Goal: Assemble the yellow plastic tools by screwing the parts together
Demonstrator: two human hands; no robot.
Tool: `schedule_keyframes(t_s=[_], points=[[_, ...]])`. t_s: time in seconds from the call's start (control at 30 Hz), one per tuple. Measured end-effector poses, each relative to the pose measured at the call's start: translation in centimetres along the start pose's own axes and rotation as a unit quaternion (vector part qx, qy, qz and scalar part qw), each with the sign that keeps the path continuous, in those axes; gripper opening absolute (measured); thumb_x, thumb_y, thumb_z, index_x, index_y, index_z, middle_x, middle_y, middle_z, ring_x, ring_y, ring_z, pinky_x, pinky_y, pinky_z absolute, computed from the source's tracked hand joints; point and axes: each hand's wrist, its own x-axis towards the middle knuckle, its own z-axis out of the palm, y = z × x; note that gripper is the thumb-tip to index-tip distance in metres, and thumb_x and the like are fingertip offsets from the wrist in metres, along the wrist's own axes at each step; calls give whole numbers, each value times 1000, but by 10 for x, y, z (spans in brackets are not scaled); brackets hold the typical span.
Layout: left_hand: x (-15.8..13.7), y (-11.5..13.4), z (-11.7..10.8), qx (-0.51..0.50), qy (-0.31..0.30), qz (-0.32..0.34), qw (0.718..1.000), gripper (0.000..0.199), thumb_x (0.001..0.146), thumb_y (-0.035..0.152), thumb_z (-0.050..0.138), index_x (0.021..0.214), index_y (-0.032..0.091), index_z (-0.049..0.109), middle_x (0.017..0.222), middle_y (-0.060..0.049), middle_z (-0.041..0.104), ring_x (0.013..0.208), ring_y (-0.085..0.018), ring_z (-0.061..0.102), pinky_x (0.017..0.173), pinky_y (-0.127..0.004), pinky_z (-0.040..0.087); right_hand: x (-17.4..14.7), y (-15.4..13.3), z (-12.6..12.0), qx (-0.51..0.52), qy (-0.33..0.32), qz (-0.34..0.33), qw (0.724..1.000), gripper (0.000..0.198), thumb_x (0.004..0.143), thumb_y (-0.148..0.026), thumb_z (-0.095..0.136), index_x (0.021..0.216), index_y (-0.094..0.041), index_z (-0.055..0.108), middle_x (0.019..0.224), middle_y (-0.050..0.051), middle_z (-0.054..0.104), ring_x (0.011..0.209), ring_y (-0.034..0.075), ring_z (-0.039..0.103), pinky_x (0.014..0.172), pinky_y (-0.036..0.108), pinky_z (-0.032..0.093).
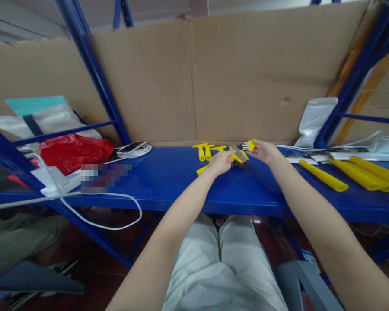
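At the middle of the blue shelf (168, 172), my left hand (221, 163) is closed around a yellow-handled scraper (239, 153) with a grey, flat blade. To its right, my right hand (263, 151) pinches a small yellow piece (251, 145); its exact kind is unclear. Several yellow T-shaped tools (201, 153) lie just beyond my left hand. Partly hidden under the scraper is a small black and red object (236, 164). Another yellow end (201, 169) pokes out beside my left wrist.
Long yellow tubes (324, 176) lie at the right by white strips and a clear plastic bag (316, 121). A phone (132, 147) rests near coiled white cable at the left, beside a red bag (73, 151). Cardboard (142, 86) walls the back; blue posts (94, 73) stand at both sides.
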Motion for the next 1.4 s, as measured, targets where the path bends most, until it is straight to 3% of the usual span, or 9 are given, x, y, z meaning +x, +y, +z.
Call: schedule_keyframes(t_s=[0.17,0.33,0.6,0.73,0.93,1.4], points=[[0,-1,0,1,2,5,1000,45,89,23,51,133,26,52,130,-6,58,120,-24,53,102,-39,42,-5,-5,5,16,-23,-13,1000,12,85,-17,50,73,-19,53,72,4,61,65,12,56,68,27,50],[0,0,0,3,1,-1,1000,46,89,24,52,134,27,50,130,-5,58,120,-25,53,100,-38,43,-15,-8,14,28,19,-18,999,9,79,-15,58,71,-18,58,76,3,64,68,11,55,60,22,44],[-1,2,-1,1,0,-11,1000,50,88,27,52,136,23,40,122,-9,63,113,-26,57,91,-36,45,-15,-1,18,-100,-3,-38,994,14,67,-24,73,64,-15,62,78,5,68,76,14,59,66,24,42],[-1,3,-1,-7,-9,-8,1000,42,89,30,51,128,22,40,117,-10,65,110,-25,59,86,-34,46,-18,0,20,-146,-29,-47,988,26,65,-35,76,58,-16,60,72,6,68,76,15,60,66,25,42],[-1,5,-2,-10,-15,-4,1000,34,89,30,51,119,22,40,111,-9,66,105,-25,61,83,-34,46,-20,3,24,-142,-48,-42,988,30,58,-37,80,55,-16,59,64,5,66,69,14,59,62,24,41],[-3,4,-1,-14,5,34,999,31,88,24,51,119,25,50,115,-6,65,108,-23,60,86,-32,45,-12,9,23,-186,-26,-75,979,31,54,-39,79,57,-16,58,75,6,68,75,15,59,66,26,42]])
